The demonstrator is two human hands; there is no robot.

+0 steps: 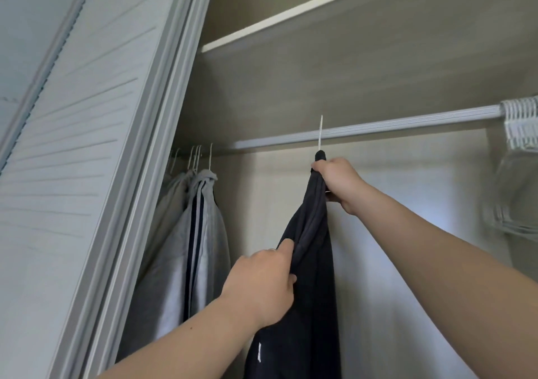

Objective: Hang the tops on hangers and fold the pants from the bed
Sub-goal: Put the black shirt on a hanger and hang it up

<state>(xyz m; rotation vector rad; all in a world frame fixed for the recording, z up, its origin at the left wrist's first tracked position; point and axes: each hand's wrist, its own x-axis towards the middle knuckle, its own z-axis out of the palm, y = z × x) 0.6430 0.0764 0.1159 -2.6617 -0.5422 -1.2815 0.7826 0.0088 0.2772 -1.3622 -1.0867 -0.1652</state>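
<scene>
Black top [311, 291] hangs in the closet, mid-frame, just below the rod [393, 127]. Its lower part is cut off by the bottom edge. Right hand [337, 180] is clenched round the bunched neck of the top, at the very top of the cloth. Its fingers are wrapped to the far side, so mostly hidden. Only the thin white hook of the hanger [320, 132] shows; it stands edge-on above the fist and crosses in front of the rod. Can't tell whether it is over the rod or just held against it. The rest of the hanger is buried in the cloth. Left hand [262, 279] is lower down, grasping a fold along the top's left edge; index finger lies along the fold, thumb below, other fingers hidden behind the cloth. Small white tag near the bottom of the top, unreadable. Grey clothes [203, 218], one with dark stripes, hang on thin white hooks at the rod's left end, partly tucked behind the slatted door [72, 145]. Spare hangers [521, 125], white, are packed at the rod's right end, cut off by the frame edge, bodies blurred. Shelf [291, 9] above; contents not visible from this angle.
</scene>
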